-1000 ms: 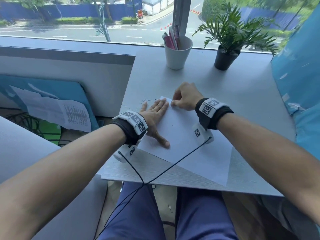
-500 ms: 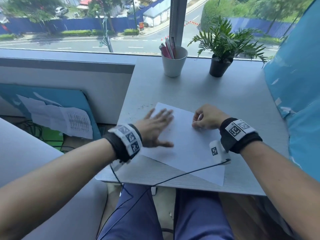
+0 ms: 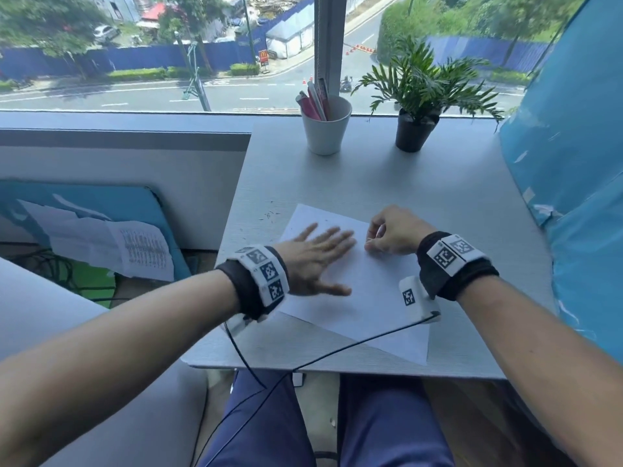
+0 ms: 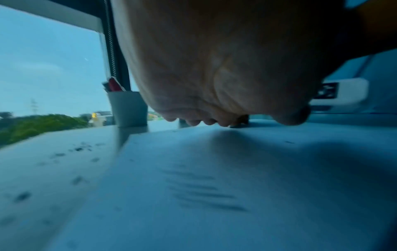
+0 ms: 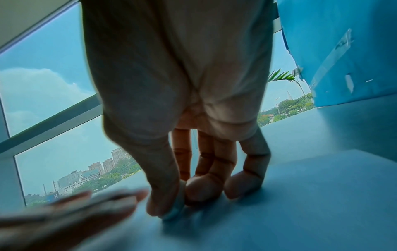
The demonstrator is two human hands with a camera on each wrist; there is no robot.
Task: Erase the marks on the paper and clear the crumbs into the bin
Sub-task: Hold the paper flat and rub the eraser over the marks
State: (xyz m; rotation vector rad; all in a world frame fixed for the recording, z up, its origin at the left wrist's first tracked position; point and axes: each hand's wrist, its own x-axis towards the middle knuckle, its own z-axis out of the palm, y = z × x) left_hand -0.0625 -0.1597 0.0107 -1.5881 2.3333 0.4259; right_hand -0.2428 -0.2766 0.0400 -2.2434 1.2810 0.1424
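Observation:
A white sheet of paper (image 3: 364, 291) lies askew on the grey table (image 3: 421, 183). Faint pencil strokes (image 4: 204, 191) show on it in the left wrist view. My left hand (image 3: 320, 257) lies over the sheet's left part, fingers straight and spread, blurred by motion. To its right, my right hand (image 3: 384, 235) is curled. Its thumb and fingers pinch a small white eraser (image 5: 175, 210) whose tip touches the paper. Dark eraser crumbs (image 3: 269, 215) are scattered on the table off the paper's far left corner, also visible as crumbs (image 4: 79, 149) in the left wrist view.
A white cup with pens (image 3: 325, 129) and a small potted plant (image 3: 416, 129) stand at the table's far edge by the window. A blue sheet (image 3: 573, 163) covers the right side. The table's left edge drops to the floor, where a blue board with papers (image 3: 101, 237) leans.
My right hand has drawn back from the paper's far corner toward the right-middle of the sheet, still pinching the eraser. My left hand has shifted slightly nearer, fingers more spread.

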